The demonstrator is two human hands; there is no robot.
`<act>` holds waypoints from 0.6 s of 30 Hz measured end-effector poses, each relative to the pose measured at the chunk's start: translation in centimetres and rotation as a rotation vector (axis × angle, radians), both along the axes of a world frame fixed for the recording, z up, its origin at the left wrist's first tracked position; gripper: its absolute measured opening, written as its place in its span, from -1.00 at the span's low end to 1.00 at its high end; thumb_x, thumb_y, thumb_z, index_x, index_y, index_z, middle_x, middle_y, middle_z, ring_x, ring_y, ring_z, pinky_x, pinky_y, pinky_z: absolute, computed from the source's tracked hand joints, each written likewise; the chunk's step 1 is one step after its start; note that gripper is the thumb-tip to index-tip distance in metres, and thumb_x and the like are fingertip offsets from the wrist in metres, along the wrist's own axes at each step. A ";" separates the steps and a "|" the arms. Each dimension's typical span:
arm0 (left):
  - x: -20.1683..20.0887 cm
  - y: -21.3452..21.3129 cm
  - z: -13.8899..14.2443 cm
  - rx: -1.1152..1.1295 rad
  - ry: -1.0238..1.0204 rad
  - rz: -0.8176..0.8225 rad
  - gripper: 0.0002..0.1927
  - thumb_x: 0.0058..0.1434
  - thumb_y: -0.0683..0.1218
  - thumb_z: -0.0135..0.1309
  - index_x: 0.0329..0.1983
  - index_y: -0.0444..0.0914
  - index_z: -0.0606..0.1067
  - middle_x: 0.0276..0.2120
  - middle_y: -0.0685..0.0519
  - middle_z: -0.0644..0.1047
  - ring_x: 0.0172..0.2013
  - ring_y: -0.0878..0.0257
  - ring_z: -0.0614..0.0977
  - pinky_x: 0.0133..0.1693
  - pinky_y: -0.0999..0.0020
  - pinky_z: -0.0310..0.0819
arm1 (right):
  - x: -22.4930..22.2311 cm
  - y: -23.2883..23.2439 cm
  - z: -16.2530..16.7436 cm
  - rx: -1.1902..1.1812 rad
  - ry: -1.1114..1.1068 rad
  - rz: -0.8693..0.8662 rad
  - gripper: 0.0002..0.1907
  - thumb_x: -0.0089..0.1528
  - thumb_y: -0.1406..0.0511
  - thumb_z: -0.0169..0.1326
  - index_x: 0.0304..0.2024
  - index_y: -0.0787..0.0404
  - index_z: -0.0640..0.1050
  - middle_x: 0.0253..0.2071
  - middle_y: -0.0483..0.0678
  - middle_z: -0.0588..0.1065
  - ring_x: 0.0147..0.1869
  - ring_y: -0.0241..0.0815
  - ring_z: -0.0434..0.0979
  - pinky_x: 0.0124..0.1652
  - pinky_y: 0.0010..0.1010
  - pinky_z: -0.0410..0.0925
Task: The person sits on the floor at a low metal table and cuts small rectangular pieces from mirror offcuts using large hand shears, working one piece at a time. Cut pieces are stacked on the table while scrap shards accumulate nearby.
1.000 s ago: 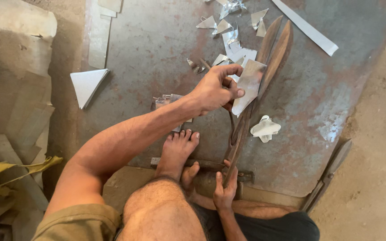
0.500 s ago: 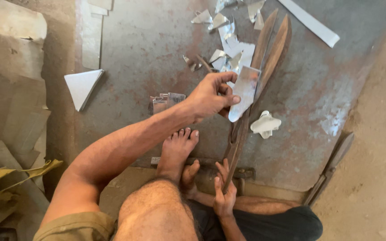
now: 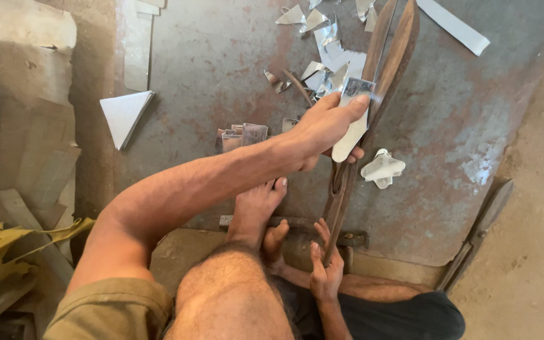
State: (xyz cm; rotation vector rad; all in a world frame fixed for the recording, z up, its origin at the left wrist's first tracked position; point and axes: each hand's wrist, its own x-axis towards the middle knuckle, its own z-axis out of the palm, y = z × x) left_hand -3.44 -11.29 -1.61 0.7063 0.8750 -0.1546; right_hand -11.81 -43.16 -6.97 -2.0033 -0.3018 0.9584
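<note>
Sheet-metal piece (image 3: 352, 123), pale and elongated with a rounded lower end, sits at upper centre of the frame, pinched in the left hand (image 3: 322, 129) between the blades of the long shears (image 3: 373, 107). Compared with the view a second ago, the hand has turned the piece more upright and drawn it slightly toward the lower blade pivot; half a second ago its top corner leaned further right. In my judgement this re-angling lines up a fresh edge against the blades, so a further trim is being prepared rather than finished.

Left hand: closed on the piece, thumb on top, fingers wrapped beneath. Right hand (image 3: 325, 267), at lower centre, is closed around the lower shear handle (image 3: 338, 223), much as before. A bare foot (image 3: 256, 211) rests beside the base bar (image 3: 284, 221), just left of the shears.

Around them on the rusty metal floor plate (image 3: 209, 94): a cut four-lobed blank (image 3: 382, 169) just right of the shears, a heap of bright offcuts (image 3: 322, 69) above the hand, a small stack of blanks (image 3: 243, 135) left of the wrist, a white triangular sheet (image 3: 124, 113) at upper left.

Hard to make out: the contact line of blade and piece is covered by the fingers; the shear tips run out of the top edge; the piece's underside is hidden.
</note>
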 end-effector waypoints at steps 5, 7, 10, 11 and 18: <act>0.4 0.0 0.3 -0.128 0.001 0.076 -0.57 0.34 0.10 -0.11 0.17 -0.18 0.27 -0.14 -0.06 0.52 -0.46 0.08 0.70 -0.48 0.25 0.68 | 0.2 0.5 0.5 -0.020 0.014 0.002 -0.54 0.34 0.28 -0.06 0.27 0.33 0.44 0.39 0.09 0.39 0.51 -0.01 0.29 0.35 -0.21 0.16; 0.6 -0.2 0.2 -0.110 -0.016 0.086 -0.58 0.35 0.10 -0.10 0.17 -0.19 0.27 -0.13 -0.09 0.51 -0.46 0.10 0.69 -0.47 0.23 0.67 | 0.2 0.4 0.6 -0.004 0.000 0.022 -0.54 0.34 0.29 -0.06 0.27 0.34 0.45 0.38 0.11 0.40 0.52 0.00 0.28 0.38 -0.20 0.12; 0.8 -0.6 -0.1 -0.075 0.011 0.101 -0.61 0.34 0.08 -0.06 0.13 -0.19 0.29 -0.23 -0.05 0.51 -0.53 0.20 0.61 -0.56 0.29 0.60 | 0.1 0.3 0.4 0.023 -0.033 0.028 -0.53 0.35 0.30 -0.06 0.28 0.35 0.43 0.38 0.13 0.39 0.53 0.02 0.26 0.41 -0.19 0.08; 0.8 -0.7 -0.2 -0.052 0.003 0.105 -0.62 0.35 0.09 -0.05 0.12 -0.19 0.30 -0.29 -0.02 0.49 -0.55 0.24 0.55 -0.59 0.32 0.50 | 0.2 0.3 0.2 0.034 -0.049 0.030 -0.53 0.35 0.30 -0.06 0.29 0.36 0.43 0.38 0.13 0.38 0.53 0.02 0.25 0.42 -0.19 0.07; 0.4 -1.4 -0.4 0.052 -0.025 0.144 -0.75 0.35 0.04 -0.02 -0.04 -0.18 0.35 -0.54 0.13 0.35 -0.67 0.37 0.34 -0.67 0.39 0.22 | 0.2 0.9 2.6 -0.010 0.072 0.053 -0.54 0.38 0.18 -0.09 0.26 0.28 0.47 0.44 0.11 0.33 0.54 0.00 0.22 0.38 -0.15 0.10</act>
